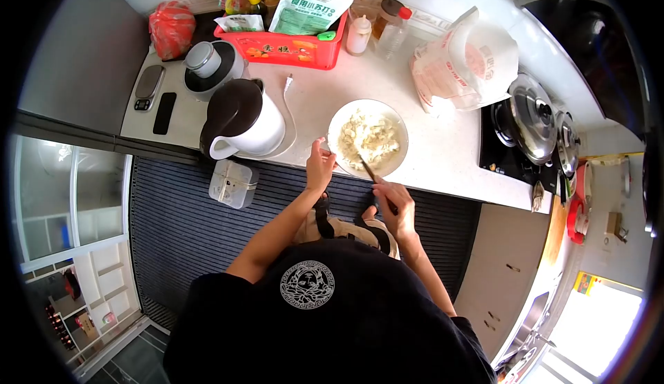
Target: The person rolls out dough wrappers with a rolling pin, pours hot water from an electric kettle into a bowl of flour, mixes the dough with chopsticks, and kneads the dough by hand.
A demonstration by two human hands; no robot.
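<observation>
A white bowl [335, 122] stands near the counter's front edge, with a crumbly, pale, dough-like mixture [373, 137] inside. My right hand [397, 209] is closed around dark brown chopsticks [369, 169], which slant over the near rim with their tips in the mixture. At the bowl's left side, my left hand [321, 167] grips the rim with its fingertips. How far those fingers wrap under the bowl is hidden.
Left of the bowl are a white kettle [266, 126], a cable [293, 114], a black phone [164, 113] and a small scale [148, 86]. Behind stand a red basket [290, 50] of bottles and a white plastic bag [449, 66]. Lidded pots [532, 117] sit on the right-hand stove.
</observation>
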